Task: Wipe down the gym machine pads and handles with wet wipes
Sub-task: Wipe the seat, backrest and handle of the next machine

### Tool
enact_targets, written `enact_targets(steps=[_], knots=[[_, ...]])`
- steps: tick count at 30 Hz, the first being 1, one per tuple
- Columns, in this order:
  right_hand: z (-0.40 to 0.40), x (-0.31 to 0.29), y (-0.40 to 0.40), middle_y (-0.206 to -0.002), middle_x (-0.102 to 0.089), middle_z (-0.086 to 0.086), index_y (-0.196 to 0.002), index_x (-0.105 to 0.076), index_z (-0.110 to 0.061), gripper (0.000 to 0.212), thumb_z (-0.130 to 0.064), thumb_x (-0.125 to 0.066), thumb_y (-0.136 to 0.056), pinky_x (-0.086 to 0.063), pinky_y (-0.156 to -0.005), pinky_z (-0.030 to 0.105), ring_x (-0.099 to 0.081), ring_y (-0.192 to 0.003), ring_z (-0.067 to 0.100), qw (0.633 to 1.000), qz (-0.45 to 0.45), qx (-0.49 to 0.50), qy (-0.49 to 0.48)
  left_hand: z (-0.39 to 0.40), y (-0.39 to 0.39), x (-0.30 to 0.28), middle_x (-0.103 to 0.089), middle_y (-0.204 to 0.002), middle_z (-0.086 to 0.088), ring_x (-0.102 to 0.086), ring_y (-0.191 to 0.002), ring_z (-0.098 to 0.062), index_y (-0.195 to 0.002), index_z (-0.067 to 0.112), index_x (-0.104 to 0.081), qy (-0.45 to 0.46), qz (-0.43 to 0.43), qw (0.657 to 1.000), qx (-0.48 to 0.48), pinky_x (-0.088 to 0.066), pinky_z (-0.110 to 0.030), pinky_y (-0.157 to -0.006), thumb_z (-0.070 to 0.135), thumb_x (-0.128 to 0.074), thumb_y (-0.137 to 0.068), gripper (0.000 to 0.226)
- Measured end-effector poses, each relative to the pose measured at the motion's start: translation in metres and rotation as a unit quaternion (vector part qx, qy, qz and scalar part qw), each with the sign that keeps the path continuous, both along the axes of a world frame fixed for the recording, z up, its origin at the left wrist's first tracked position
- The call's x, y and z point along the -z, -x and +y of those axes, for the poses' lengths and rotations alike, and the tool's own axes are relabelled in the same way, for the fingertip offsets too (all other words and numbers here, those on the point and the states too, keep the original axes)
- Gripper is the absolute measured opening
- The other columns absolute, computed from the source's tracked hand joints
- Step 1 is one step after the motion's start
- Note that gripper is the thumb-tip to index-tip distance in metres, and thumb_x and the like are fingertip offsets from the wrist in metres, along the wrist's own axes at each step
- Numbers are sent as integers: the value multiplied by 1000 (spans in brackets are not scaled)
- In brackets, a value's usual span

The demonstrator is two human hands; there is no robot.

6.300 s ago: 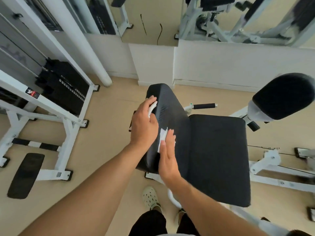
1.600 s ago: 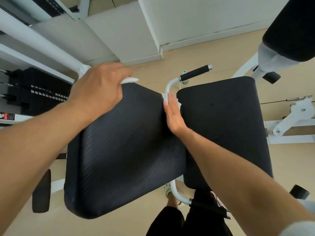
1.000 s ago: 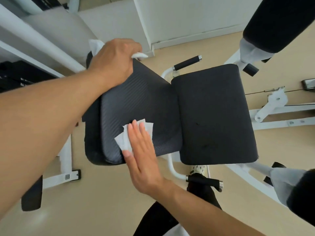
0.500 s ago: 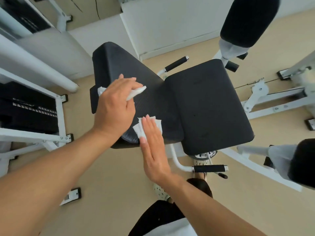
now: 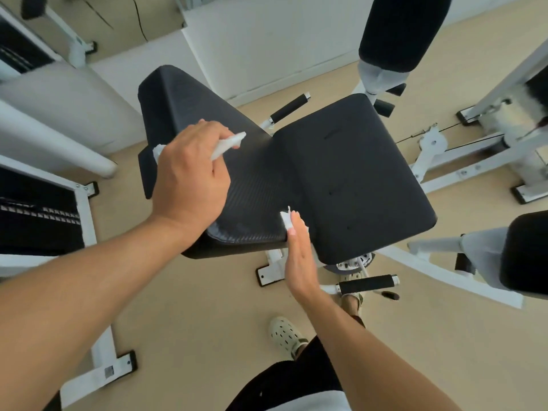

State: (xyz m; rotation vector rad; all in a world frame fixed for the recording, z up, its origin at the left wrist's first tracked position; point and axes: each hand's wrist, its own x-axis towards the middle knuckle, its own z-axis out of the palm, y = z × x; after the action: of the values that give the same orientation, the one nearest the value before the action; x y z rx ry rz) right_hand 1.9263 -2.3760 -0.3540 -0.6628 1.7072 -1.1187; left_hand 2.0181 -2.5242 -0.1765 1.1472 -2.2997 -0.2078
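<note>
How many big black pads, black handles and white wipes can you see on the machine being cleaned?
Flat pads: 2 (back pad, seat pad)
Roller pads: 2
Handles: 2
Wipes: 2
Total: 8

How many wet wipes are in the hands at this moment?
2. One wipe is gripped in the left hand above the back pad. The other wipe is under the right hand's fingertips, at the gap beside the seat pad.
</note>
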Motion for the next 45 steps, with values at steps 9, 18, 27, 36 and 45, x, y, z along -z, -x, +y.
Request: enact_targets(steps=[9,18,27,36,45], knots=[[-1,6,8,-166,-24,-19,-161,-26,-33,50,-42,-18,-113,-15,-128,37,-18,-153,-1,998,29,-34,54,1,-2,-3,-71,-95,-11,-65,-87,-25,-99,2,-68,-7,27,1000,-4,-54,-40,-73,20,-36,-93,36],[-28,-31,3,-160,-37,-16,-157,-37,-26,48,-40,-27,-112,-23,-120,21,-27,-151,7,999,2,-19,29,0,0,-6,-72,-98,-8,-58,-88,-9,-99,4,-68,-9,66,997,-45,-38,1,-77,12,-43,-93,27],[-5,-94,-62,-166,-29,-4,-157,-34,-13,51,-11,-48,-107,-27,-124,50,-22,-156,19,935,211,-70,276,-9,-10,-10,-72,-96,11,-62,-89,-5,-96,9,-68,-122,294,903,-290,-39,-1,-75,-6,-43,-81,33],[-80,-148,-51,-171,-10,9,-161,-21,-5,57,-29,-28,-110,-19,-127,42,-4,-159,25,877,351,-246,216,-10,-68,-30,-77,-97,6,-72,-89,-4,-101,11,-73,-280,444,772,-359,-53,-10,-74,5,-70,-89,14],[-205,-154,-8,-172,2,-9,-164,-2,-29,59,-47,-22,-112,4,-128,43,7,-157,11,958,97,-260,69,-1,-43,-22,-65,-92,24,-60,-85,3,-99,25,-68,-214,315,869,-318,-37,3,-70,-10,-44,-84,46]])
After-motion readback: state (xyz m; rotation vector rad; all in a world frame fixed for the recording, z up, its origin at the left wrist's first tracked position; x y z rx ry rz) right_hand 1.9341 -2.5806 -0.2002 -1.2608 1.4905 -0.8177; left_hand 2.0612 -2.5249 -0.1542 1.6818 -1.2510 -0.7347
